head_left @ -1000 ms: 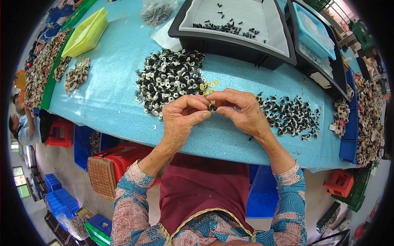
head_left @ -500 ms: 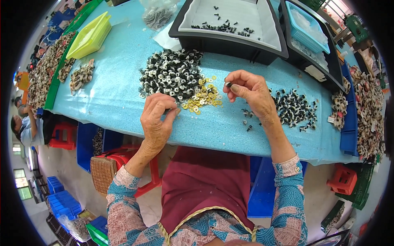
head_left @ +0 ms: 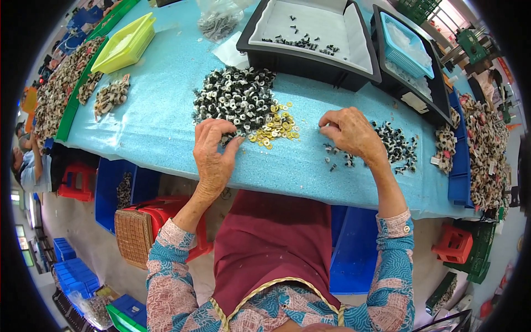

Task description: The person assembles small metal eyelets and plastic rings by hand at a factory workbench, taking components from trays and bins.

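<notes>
At the near edge of a big pile of small black-and-white ring-shaped parts [head_left: 235, 94], my left hand [head_left: 213, 152] reaches in with curled fingers. Its thumb stands apart from the fingertips, with pile pieces between them. Beside that pile lie loose yellow and white washers [head_left: 279, 127]. My right hand [head_left: 354, 133] is to the right of the washers, low over the table, its thumb and forefinger pinched together. What sits in that pinch is mostly hidden. Near its wrist spreads a second pile of black-and-white stemmed pieces [head_left: 395, 144], with a few strays by the fingers.
A black tray [head_left: 310, 63] lined with white holds scattered black pieces. To its right is another black bin [head_left: 437, 105] with a blue basket [head_left: 406, 50]. A yellow-green basket [head_left: 124, 47], patterned fabric pieces [head_left: 112, 99] and a clear bag [head_left: 218, 22] lie farther left and back.
My left hand's thumb and fingers have parted at the pile. My right hand has turned palm down and lowered; the black piece seen in its pinch is now mostly hidden.
</notes>
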Motion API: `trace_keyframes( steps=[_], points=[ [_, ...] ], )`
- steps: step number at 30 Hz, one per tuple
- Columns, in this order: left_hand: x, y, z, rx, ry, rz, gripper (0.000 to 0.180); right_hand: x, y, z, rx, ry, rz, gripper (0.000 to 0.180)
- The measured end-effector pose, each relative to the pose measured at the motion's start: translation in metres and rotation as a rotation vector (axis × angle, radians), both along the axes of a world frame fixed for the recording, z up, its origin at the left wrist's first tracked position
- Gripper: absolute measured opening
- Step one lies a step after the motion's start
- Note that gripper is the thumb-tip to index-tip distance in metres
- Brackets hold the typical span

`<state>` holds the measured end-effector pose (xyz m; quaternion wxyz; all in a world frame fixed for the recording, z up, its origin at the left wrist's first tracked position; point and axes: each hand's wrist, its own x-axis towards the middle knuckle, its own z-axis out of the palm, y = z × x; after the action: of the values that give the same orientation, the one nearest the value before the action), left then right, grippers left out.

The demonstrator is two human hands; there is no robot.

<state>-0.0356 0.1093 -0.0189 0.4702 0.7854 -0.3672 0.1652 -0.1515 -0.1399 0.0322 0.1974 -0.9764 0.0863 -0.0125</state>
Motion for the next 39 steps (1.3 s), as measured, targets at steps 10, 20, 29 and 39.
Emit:
trace_keyframes(
  steps=[10,20,29,39],
  points=[
    [0.002,0.0,-0.004,-0.079,0.056,0.054,0.024,0.066,0.008,-0.032,0.118,-0.486,0.185,0.009],
    [0.004,0.003,-0.004,-0.114,0.123,0.068,0.022,0.082,0.024,-0.043,0.028,-0.377,0.067,0.019],
    [0.004,0.003,-0.004,-0.123,0.138,0.057,0.022,0.09,0.025,-0.046,0.038,-0.454,0.054,0.021],
    [0.005,0.004,-0.005,-0.131,0.149,0.063,0.021,0.064,0.026,-0.03,-0.028,-0.202,0.056,0.009]
  ],
)
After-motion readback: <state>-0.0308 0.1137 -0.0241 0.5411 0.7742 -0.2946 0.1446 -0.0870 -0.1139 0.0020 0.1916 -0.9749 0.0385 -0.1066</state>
